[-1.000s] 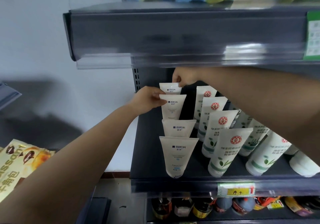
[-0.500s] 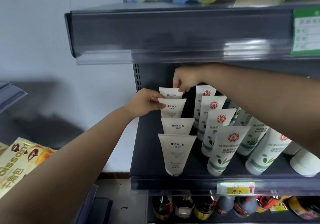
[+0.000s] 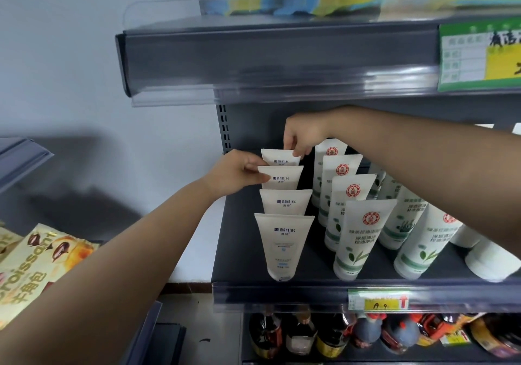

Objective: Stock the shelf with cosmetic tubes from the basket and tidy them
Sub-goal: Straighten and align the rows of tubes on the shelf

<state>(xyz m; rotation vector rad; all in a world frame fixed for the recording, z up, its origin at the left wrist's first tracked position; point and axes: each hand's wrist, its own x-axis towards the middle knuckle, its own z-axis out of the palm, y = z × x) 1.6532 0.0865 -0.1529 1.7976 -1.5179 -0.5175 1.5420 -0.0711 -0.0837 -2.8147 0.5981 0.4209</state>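
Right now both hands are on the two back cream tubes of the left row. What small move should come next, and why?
Probably nudge the rearmost tube straight behind the second tube. The right hand pinches its top edge and the left hand holds the second one, and the rearmost sits slightly left of the row's line. The two front tubes already stand upright.

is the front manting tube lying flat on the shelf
No, the front Manting tube stands upright on its cap at the shelf edge, untouched by either hand.
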